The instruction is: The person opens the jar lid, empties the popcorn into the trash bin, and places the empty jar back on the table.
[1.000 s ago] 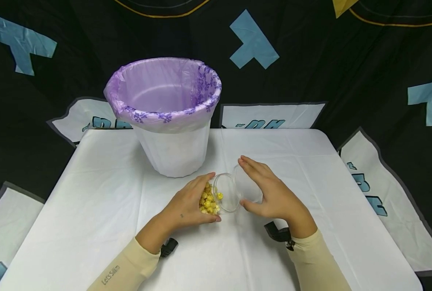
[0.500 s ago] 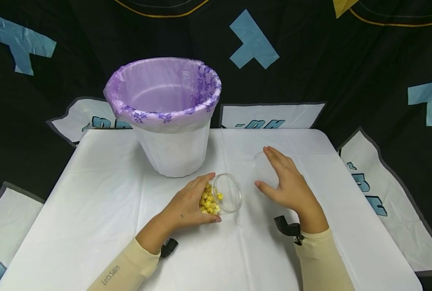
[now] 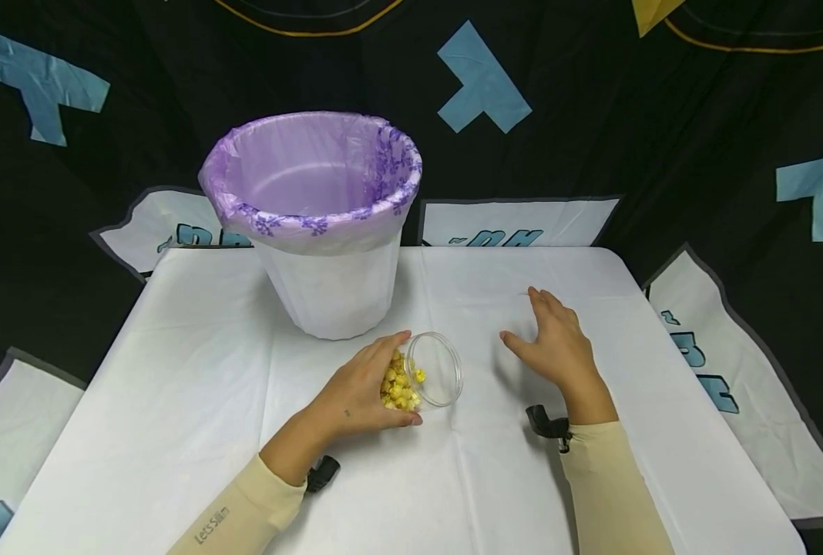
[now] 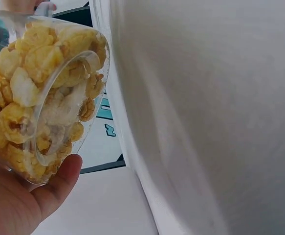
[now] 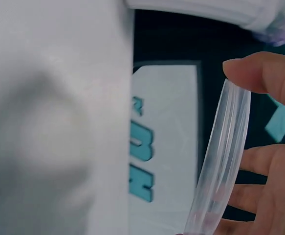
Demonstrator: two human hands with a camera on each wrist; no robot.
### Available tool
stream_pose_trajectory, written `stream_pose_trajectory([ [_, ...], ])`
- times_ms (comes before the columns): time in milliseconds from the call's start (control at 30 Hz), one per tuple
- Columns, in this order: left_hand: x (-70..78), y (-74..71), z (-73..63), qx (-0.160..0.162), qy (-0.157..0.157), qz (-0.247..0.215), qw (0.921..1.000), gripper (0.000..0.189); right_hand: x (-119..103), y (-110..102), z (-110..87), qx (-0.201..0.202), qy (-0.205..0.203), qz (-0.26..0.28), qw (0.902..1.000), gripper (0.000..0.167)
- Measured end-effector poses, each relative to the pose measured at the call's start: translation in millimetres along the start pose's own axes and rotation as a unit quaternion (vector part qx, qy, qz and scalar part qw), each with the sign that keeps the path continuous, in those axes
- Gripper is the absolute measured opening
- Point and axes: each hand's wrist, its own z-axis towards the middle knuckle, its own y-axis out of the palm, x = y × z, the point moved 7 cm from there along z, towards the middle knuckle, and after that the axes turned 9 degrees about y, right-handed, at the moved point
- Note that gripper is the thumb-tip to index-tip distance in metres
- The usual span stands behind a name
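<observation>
Caramel-coloured popcorn [image 3: 399, 383] fills the lower part of a clear plastic jar [image 3: 436, 370], whose round mouth is uncovered and leans to the right in the head view. My left hand [image 3: 359, 388] grips the jar around its lower part, thumb on the near side and fingers on the far side. The left wrist view shows the jar's ringed base [image 4: 64, 107] and the popcorn through its wall. My right hand [image 3: 560, 347] is apart from the jar, to its right, and holds a clear round lid [image 5: 221, 161] by its edges between thumb and fingers. In the head view the lid barely shows.
Behind the jar stands a white bin [image 3: 335, 285] lined with a purple floral bag [image 3: 273, 220]. A white cloth [image 3: 176, 385] covers the table [image 3: 661, 462]. Black fabric with blue shapes hangs behind.
My right hand has moved off to the right with the lid, away from the jar's mouth, its palm turning downward. The left hand and jar have stayed in place.
</observation>
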Motion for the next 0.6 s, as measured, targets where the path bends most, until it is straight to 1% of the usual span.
stream_pose_trajectory([
  [200,0.8,-0.4,-0.3,0.003,0.002,-0.003,1.0000,0.118,20.4,15.5,10.5,-0.023,0.035,-0.016,0.9990,0.091],
  [333,-0.1,0.5,-0.9,0.002,0.000,-0.003,1.0000,0.118,30.2,24.4,14.5,-0.040,0.056,-0.018,0.9975,0.091],
  [467,-0.5,1.0,-1.0,0.001,0.001,-0.003,1.0000,0.119,37.8,31.8,16.9,-0.058,0.071,-0.026,0.9954,0.091],
  [600,0.1,0.7,-0.3,0.004,0.005,-0.002,1.0000,0.119,43.6,37.5,19.5,-0.065,0.077,-0.032,0.9944,0.090],
])
